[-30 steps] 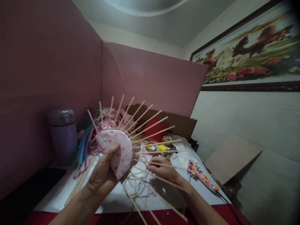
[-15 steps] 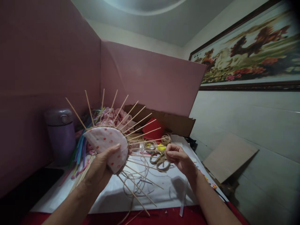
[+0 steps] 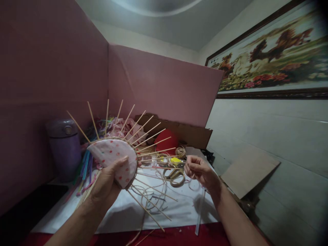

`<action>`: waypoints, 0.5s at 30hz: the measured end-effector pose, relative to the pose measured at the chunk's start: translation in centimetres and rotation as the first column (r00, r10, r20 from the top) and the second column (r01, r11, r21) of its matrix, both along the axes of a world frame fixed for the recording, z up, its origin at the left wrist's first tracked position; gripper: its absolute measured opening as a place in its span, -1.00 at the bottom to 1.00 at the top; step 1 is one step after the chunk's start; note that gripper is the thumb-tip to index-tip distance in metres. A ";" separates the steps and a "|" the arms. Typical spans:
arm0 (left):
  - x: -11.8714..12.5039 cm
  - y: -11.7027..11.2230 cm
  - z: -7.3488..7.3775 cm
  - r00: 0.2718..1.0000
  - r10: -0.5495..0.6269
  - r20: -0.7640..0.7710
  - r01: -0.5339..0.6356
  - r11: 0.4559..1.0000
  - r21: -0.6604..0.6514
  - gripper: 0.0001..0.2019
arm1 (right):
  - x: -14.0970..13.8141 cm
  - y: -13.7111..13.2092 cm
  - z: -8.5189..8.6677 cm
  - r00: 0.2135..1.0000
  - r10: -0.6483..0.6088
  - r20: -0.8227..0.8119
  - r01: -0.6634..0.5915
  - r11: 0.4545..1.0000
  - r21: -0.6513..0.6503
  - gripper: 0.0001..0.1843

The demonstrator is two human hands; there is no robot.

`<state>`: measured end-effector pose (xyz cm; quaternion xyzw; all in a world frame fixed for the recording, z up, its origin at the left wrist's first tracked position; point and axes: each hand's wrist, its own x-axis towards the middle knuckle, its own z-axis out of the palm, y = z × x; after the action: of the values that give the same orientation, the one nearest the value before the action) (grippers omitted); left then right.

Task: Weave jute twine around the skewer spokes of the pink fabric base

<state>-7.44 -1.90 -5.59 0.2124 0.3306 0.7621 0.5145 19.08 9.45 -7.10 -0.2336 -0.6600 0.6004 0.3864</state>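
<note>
My left hand [image 3: 106, 186] grips a round disc covered in white cloth with red dots [image 3: 112, 155], held up on edge above the table. Several thin wooden sticks [image 3: 147, 135] fan out from the disc's rim, and jute twine is wound around the rim. My right hand [image 3: 200, 171] is pinched closed on a strand of jute twine [image 3: 164, 167] that runs back toward the disc. A loose tangle of the same twine [image 3: 151, 194] lies on the white sheet [image 3: 179, 212] under both hands.
A purple lidded flask [image 3: 64, 147] stands at the left by the pink partition. Coloured strips [image 3: 85, 164], pink cloth, a red object [image 3: 166, 141], a twine roll [image 3: 180, 151] and a cardboard box [image 3: 194, 135] sit behind. A cardboard sheet [image 3: 249, 169] leans at right.
My right hand rose from the table and drew the twine up and to the right. The left hand tilted the disc and shifted it slightly left.
</note>
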 end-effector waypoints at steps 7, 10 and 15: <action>-0.3 0.3 0.3 0.996 0.029 0.087 -0.025 0.999 -0.048 -0.79 | 0.3 0.8 -1.1 0.969 0.140 0.201 -0.128 0.989 -0.072 -0.77; -0.1 0.0 0.4 0.994 -0.065 0.084 0.067 0.997 -0.023 -0.81 | -0.4 0.7 -1.4 0.915 0.186 0.358 -0.152 0.981 -0.122 -0.81; 0.8 -0.7 0.3 0.973 -0.155 0.172 0.170 0.982 -0.077 -0.82 | -2.9 -0.3 -2.6 0.854 0.169 0.493 -0.134 0.985 -0.106 -0.87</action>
<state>-6.62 -2.58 -5.32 0.1512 0.3029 0.7165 0.6100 16.16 9.13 -9.68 -0.3415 -0.7330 0.5700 0.1457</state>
